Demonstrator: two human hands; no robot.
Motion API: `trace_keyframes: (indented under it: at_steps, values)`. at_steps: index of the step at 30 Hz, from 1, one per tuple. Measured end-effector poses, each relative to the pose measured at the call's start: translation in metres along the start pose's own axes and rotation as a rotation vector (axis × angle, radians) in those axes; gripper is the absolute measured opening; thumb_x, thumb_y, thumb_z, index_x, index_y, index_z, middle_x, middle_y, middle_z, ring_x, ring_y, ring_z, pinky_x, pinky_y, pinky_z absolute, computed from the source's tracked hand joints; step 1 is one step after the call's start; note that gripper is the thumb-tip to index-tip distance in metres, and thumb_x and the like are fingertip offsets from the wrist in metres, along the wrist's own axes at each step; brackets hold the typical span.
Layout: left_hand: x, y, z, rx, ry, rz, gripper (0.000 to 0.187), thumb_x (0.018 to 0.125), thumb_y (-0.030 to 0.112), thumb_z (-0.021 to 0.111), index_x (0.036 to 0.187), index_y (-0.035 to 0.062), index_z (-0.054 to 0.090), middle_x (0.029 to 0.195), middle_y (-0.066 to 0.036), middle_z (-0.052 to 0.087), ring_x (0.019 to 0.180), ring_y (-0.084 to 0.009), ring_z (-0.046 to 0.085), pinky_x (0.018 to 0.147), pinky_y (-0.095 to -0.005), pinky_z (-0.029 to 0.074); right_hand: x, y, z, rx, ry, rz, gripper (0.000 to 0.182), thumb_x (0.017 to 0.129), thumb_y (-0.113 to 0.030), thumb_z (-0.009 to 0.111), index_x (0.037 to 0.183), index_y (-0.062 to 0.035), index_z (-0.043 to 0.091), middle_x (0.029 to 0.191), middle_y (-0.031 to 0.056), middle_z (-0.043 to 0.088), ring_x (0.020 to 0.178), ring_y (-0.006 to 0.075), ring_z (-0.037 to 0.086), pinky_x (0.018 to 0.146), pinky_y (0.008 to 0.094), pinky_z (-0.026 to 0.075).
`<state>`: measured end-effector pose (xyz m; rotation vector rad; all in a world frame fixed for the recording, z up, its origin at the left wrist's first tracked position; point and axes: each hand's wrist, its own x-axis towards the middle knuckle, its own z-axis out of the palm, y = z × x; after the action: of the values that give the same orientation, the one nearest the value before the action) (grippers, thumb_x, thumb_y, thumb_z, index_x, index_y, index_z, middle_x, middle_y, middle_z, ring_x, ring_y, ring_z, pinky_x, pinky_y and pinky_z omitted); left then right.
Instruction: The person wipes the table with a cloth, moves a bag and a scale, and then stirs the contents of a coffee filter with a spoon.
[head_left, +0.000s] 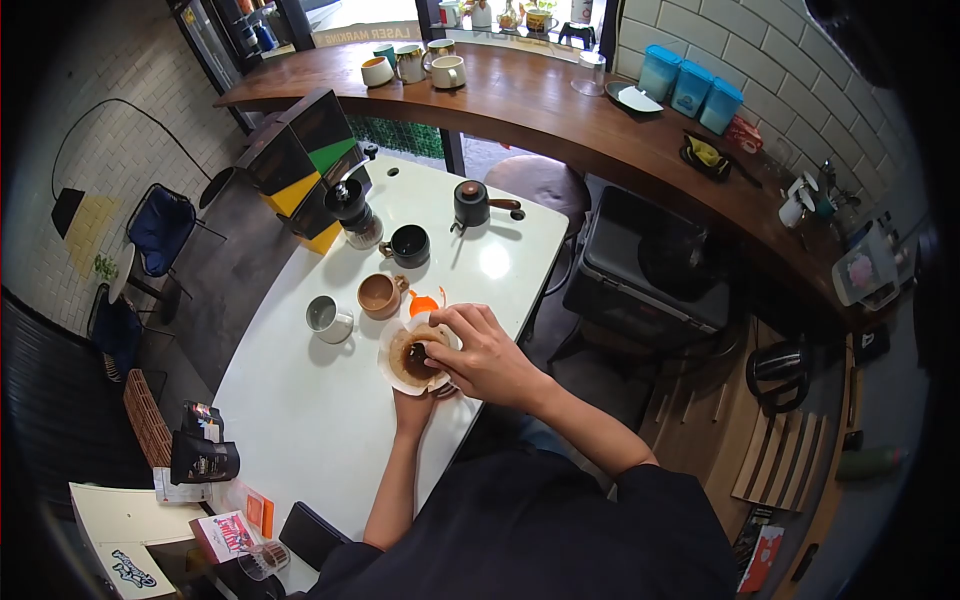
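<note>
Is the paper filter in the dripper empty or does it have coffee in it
It has coffee in it: the white paper filter is stained brown inside, with dark grounds under the right hand.

The right hand (487, 355) reaches into the filter dripper (412, 354) on the white bench (300, 420), and the left hand (412, 408) holds the dripper from below.
</note>
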<state>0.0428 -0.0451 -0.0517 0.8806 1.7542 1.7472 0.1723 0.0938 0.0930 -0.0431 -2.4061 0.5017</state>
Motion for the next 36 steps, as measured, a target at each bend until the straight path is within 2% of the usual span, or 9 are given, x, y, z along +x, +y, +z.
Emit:
trace_keyframes:
  at_steps: [12, 19, 21, 33, 36]
  values:
    - [0.000, 0.002, -0.001, 0.023, -0.008, 0.002, 0.068, 0.088, 0.009, 0.083, 0.147, 0.0039, 0.050, 0.142, -0.011, 0.061, 0.129, -0.0238, 0.061, 0.109, -0.0380, 0.049, -0.007, -0.003, 0.012, 0.047, -0.043, 0.040, 0.019, 0.088, -0.018, 0.075, 0.104, -0.0085, 0.070, 0.128, 0.0140, 0.058, 0.120, 0.0347, 0.055, 0.104, 0.0478, 0.044]
    - [0.000, -0.002, -0.001, 0.071, -0.005, 0.042, 0.068, 0.088, 0.009, 0.083, 0.147, 0.0040, 0.049, 0.143, -0.012, 0.060, 0.131, -0.0238, 0.060, 0.110, -0.0381, 0.049, -0.008, -0.004, 0.012, 0.072, -0.073, 0.069, 0.019, 0.091, -0.022, 0.074, 0.102, -0.0066, 0.068, 0.128, 0.0136, 0.057, 0.121, 0.0337, 0.054, 0.104, 0.0472, 0.043]
    - [-0.001, 0.001, 0.000, 0.003, -0.005, 0.036, 0.067, 0.089, 0.009, 0.082, 0.147, 0.0036, 0.050, 0.143, -0.012, 0.060, 0.130, -0.0241, 0.060, 0.109, -0.0380, 0.049, -0.008, -0.004, 0.012, 0.065, -0.077, 0.070, 0.020, 0.093, -0.023, 0.073, 0.102, -0.0058, 0.068, 0.128, 0.0135, 0.056, 0.121, 0.0330, 0.054, 0.103, 0.0465, 0.043]
    - [0.000, -0.002, -0.001, 0.046, 0.011, 0.008, 0.062, 0.089, 0.008, 0.082, 0.144, 0.0021, 0.053, 0.141, -0.012, 0.062, 0.129, -0.0242, 0.062, 0.109, -0.0383, 0.049, -0.007, -0.003, 0.011, -0.004, -0.070, 0.085, 0.021, 0.095, -0.026, 0.071, 0.102, -0.0066, 0.066, 0.129, 0.0135, 0.057, 0.123, 0.0336, 0.054, 0.104, 0.0461, 0.042]
    - [-0.001, 0.001, -0.002, 0.036, 0.000, 0.033, 0.063, 0.088, 0.007, 0.082, 0.144, 0.0015, 0.053, 0.141, -0.013, 0.063, 0.129, -0.0245, 0.061, 0.109, -0.0383, 0.049, -0.006, -0.003, 0.012, -0.015, -0.077, 0.092, 0.020, 0.094, -0.025, 0.074, 0.104, -0.0088, 0.069, 0.130, 0.0137, 0.057, 0.124, 0.0338, 0.053, 0.106, 0.0469, 0.042]
